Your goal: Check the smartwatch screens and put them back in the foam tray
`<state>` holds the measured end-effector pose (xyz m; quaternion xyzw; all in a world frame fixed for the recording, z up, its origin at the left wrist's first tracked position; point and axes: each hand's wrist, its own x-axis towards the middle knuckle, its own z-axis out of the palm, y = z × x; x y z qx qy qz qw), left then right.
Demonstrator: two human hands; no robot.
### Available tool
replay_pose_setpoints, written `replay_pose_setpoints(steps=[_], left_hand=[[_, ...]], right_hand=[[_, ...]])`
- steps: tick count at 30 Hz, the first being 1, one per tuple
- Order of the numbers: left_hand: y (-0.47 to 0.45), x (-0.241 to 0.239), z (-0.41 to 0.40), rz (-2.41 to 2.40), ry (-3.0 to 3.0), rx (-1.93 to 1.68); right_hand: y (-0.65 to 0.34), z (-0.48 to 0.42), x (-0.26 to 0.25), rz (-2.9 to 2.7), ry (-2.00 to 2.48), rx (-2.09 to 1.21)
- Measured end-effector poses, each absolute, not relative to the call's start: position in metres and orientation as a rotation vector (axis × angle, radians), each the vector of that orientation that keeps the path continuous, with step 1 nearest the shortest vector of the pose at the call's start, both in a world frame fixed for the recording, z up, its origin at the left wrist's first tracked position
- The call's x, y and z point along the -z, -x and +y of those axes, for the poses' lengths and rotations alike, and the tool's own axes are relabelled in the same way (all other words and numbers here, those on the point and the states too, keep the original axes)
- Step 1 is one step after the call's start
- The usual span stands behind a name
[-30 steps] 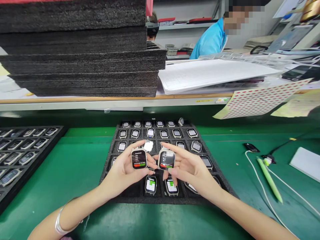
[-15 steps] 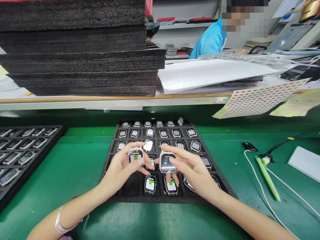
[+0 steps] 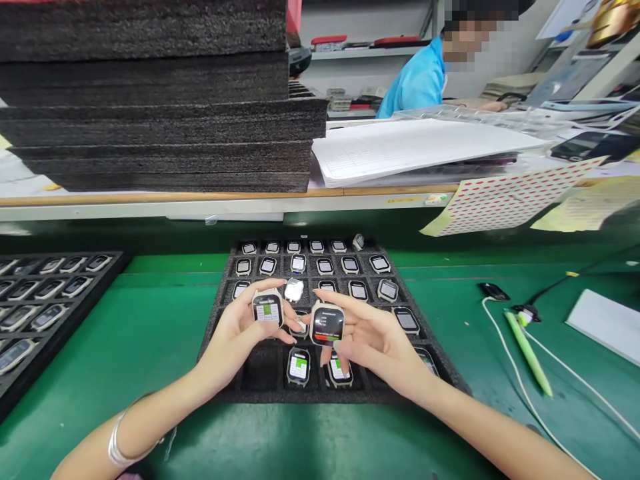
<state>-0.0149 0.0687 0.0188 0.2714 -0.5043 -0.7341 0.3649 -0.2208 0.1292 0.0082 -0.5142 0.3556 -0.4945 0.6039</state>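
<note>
A black foam tray with several small smartwatch bodies in its pockets lies on the green bench in front of me. My left hand grips one watch body above the tray; its screen shows green and white. My right hand holds another watch body with a dark screen and a red and green bar at the bottom. Both watches are tilted toward me, close together over the tray's middle. Two lit watches sit in the front row beneath my fingers.
A second tray of watches lies at the left. A green pen, white cables and a white pad are at the right. Stacked black foam sheets and papers sit on the raised shelf. A person in blue works behind it.
The left watch's screen went from dark with a red and green bar to green and white. The right watch was tilted away, then turned back toward me. Both hands sank slightly.
</note>
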Motion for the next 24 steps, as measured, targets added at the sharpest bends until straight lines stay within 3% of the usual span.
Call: replay_pose_setpoints(steps=[24], left_hand=[[0.013,-0.009,0.067,-1.337,-0.662,1.895]], right_hand=[[0.218,0.129,-0.008,0.815,1.217,1.143]])
